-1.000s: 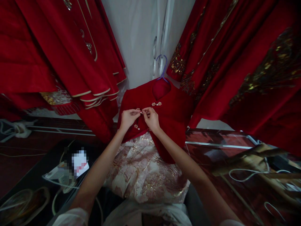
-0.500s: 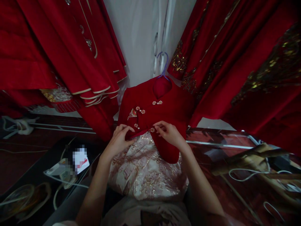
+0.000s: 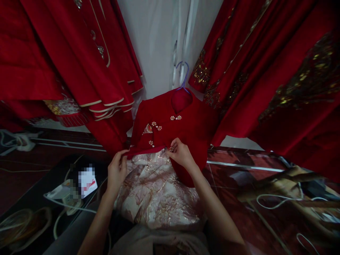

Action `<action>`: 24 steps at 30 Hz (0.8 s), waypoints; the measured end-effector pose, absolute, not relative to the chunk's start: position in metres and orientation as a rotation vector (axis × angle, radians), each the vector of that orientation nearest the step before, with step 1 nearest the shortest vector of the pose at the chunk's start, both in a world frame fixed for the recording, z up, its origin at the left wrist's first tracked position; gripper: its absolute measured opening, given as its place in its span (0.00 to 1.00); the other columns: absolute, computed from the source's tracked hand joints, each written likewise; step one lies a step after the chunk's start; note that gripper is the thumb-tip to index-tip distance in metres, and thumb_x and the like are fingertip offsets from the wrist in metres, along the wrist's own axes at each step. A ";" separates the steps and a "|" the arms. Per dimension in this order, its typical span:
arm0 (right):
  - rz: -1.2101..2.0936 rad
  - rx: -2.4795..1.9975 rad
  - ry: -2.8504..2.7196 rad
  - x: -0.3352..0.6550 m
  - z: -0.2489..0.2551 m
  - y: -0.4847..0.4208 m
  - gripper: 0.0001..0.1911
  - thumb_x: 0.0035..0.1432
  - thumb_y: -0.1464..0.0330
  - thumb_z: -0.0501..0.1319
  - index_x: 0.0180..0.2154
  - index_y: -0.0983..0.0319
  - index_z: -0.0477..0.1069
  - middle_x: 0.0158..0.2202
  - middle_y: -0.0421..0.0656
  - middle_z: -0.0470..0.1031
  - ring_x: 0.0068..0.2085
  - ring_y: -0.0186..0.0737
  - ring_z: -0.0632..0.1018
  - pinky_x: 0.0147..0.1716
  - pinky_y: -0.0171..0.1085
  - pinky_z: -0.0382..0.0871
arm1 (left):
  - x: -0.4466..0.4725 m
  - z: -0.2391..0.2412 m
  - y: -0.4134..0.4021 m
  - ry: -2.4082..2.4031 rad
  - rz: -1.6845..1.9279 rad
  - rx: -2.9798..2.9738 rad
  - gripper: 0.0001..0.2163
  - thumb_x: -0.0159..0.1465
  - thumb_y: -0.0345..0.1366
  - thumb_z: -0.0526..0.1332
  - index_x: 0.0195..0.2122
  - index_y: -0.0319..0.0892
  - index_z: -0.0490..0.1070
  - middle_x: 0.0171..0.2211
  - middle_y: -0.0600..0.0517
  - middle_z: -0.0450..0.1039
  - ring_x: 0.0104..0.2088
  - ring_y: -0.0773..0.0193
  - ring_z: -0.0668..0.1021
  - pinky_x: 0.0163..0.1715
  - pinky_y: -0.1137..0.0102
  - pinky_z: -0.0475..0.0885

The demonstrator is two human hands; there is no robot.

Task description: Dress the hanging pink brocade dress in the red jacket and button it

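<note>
Red velvet jacket [image 3: 193, 122] hangs on a thin hanger [image 3: 183, 74] above a pale, crinkled brocade skirt [image 3: 156, 194]; the left hand [image 3: 117, 171] pinches its soft hem, the right hand [image 3: 182, 156] has its grip closed on a pearly button [image 3: 170, 149].

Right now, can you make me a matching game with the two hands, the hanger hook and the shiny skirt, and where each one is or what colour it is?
Things
1. left hand
2. right hand
3. hanger hook
4. skirt

Clues
A. purple, above the collar
B. pale with a gold pattern, below the red jacket
C. pinching the jacket's hem corner
D. fingers at a pearl button near the hem

Pairs: 1-C, 2-D, 3-A, 4-B
</note>
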State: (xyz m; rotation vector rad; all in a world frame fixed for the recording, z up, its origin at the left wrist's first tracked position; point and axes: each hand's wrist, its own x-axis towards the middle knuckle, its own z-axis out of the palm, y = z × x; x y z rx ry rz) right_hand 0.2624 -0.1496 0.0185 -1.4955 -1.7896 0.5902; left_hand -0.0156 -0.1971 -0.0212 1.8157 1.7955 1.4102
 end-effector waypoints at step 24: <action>1.097 -0.955 -1.658 0.257 0.055 -0.167 0.09 0.53 0.63 0.63 0.35 0.59 0.67 0.27 0.37 0.69 0.28 0.31 0.70 0.28 0.31 0.66 | 0.048 0.007 -0.197 1.120 0.334 2.239 0.12 0.65 0.40 0.55 0.48 0.47 0.67 0.35 0.53 0.74 0.35 0.62 0.77 0.38 0.69 0.69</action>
